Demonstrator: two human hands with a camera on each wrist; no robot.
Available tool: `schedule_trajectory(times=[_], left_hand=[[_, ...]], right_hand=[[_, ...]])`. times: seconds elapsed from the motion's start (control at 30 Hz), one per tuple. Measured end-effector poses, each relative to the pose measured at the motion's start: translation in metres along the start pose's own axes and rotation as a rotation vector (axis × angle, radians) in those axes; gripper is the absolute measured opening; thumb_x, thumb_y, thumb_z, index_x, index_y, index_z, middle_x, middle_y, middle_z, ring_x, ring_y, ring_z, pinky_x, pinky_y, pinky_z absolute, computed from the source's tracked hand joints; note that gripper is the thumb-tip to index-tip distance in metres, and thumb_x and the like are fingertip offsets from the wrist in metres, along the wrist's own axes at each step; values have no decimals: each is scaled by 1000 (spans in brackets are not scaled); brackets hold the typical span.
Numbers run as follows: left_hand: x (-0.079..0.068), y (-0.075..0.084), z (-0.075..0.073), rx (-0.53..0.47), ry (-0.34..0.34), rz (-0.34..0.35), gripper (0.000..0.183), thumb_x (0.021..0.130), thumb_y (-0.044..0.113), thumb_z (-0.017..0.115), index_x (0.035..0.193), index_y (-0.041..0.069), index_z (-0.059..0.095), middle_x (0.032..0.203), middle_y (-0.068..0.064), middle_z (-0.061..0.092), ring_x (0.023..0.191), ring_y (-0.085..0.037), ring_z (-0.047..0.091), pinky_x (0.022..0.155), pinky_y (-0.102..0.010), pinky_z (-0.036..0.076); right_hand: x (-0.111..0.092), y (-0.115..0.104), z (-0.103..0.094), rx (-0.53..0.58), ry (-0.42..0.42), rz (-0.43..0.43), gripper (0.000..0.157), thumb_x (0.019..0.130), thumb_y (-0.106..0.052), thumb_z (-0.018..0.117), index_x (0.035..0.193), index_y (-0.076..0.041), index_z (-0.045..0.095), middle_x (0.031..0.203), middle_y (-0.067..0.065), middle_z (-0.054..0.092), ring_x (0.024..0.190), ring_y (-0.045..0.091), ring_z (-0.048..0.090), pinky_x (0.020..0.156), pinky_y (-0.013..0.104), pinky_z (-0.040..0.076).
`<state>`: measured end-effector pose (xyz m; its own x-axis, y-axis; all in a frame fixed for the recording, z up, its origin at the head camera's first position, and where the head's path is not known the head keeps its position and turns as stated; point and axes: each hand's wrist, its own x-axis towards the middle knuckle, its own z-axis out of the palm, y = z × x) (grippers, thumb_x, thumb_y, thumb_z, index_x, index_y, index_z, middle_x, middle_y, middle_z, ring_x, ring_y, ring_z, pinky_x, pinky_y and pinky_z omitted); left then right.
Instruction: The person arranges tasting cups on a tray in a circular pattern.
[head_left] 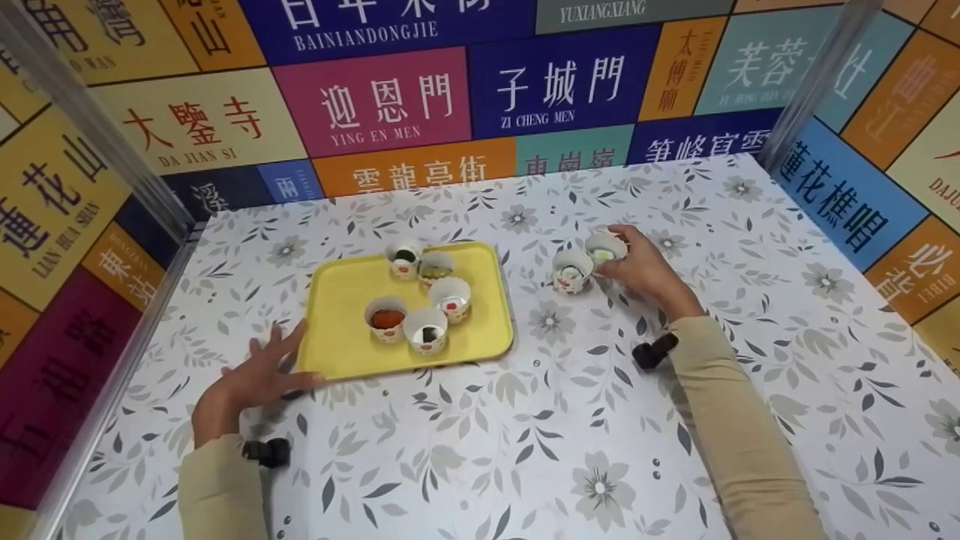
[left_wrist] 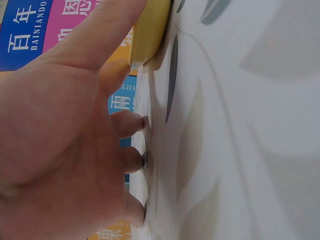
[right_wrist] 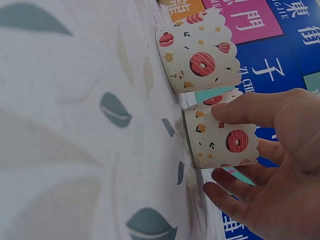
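My right hand (head_left: 646, 271) grips a paper baking cup (head_left: 604, 247), with the thumb on one side and the fingers around the other. Donut prints show on this cup (right_wrist: 220, 135) in the right wrist view, and its base is at the tabletop. Right beside it stands a second paper cup (head_left: 571, 271) with something pale inside. My left hand (head_left: 259, 375) is at the left end of a yellow tray (head_left: 337, 300), fingers spread, thumb and index finger at its rim. In the left wrist view the other fingertips rest on the tabletop.
Several more paper cups stand on the tray, among them one with an orange-red filling (head_left: 387, 321) and one with a dark piece (head_left: 427, 334). A floral cloth (head_left: 480, 450) covers the table. Colourful panels with lettering (head_left: 375, 97) rise behind and at both sides.
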<state>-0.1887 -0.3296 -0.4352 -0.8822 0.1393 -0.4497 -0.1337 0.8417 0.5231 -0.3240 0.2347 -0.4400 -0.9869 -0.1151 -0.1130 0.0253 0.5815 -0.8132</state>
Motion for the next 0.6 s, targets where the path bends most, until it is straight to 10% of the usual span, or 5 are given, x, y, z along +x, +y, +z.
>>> schedule_trajectory(times=[0.27, 0.6], left_hand=[[0, 1, 0, 29, 5, 5, 108, 85, 66, 65, 161, 31, -2, 165, -23, -19, 145, -56, -25, 99, -87, -16], [1, 0, 0, 21, 1, -15, 109, 84, 69, 65, 161, 32, -3, 165, -20, -21, 145, -54, -27, 100, -85, -18]], right_hand=[[-1, -1, -1, 7, 22, 9, 78, 93, -16, 66, 159, -9, 24, 163, 24, 22, 117, 32, 48, 104, 45, 41], [2, -4, -6, 10, 76, 6, 75, 92, -14, 62, 158, -9, 26, 164, 22, 23, 128, 35, 43, 106, 46, 39]])
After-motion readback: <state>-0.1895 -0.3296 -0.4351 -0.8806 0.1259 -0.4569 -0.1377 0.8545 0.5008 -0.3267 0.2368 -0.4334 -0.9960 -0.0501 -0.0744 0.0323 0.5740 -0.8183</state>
